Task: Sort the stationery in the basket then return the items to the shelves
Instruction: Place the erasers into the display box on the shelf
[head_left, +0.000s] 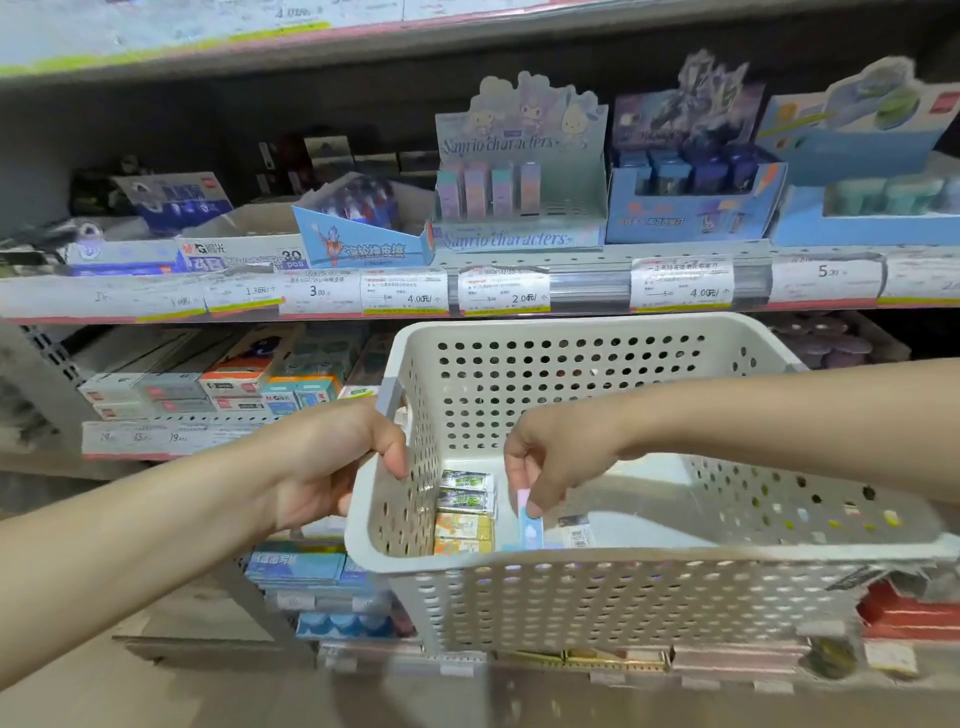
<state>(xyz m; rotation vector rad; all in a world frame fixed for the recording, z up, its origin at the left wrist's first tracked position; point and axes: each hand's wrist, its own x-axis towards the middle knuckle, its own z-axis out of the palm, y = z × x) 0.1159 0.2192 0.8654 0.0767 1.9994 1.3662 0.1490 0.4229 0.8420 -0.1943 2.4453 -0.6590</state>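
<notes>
A white perforated basket (613, 566) is held up in front of the shelves. My left hand (332, 462) grips its left rim, thumb inside. My right hand (558, 457) reaches into the basket and pinches a small pink-and-blue eraser (531, 525) standing on end. Beside it, against the left wall, lie green-wrapped erasers (466, 489) and yellow-orange ones (462, 532). A barcoded packet (575, 534) lies to the right of the pinched eraser.
The shelf (587, 283) behind carries a Sanrio display box (519, 197) of pastel erasers, blue display boxes (691, 197) to its right and price tags along the edge. Lower shelves hold boxed stationery (228, 389) at the left.
</notes>
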